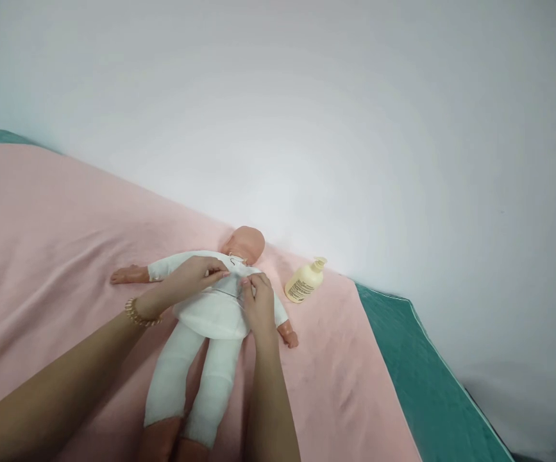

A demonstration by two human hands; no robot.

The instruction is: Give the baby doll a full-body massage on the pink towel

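Note:
A baby doll [210,321] lies stretched out on a pink sheet, dressed in a white top and white leggings, with its bald head toward the wall. No facial features show on the head. Over the doll's upper body, my left hand [203,273] has its fingertips pinched together. My right hand [259,295] is close beside it on the right, fingers curled in a pinch. Between them lies a grey patch [233,282] on the white top, with a thin dark line along its lower side. What the fingertips hold is too small to make out.
A pale yellow pump bottle [305,280] stands right of the doll, near the wall [278,128]. The pink sheet [349,366] is wrinkled and covers a green surface [422,359] that shows at the right and far left.

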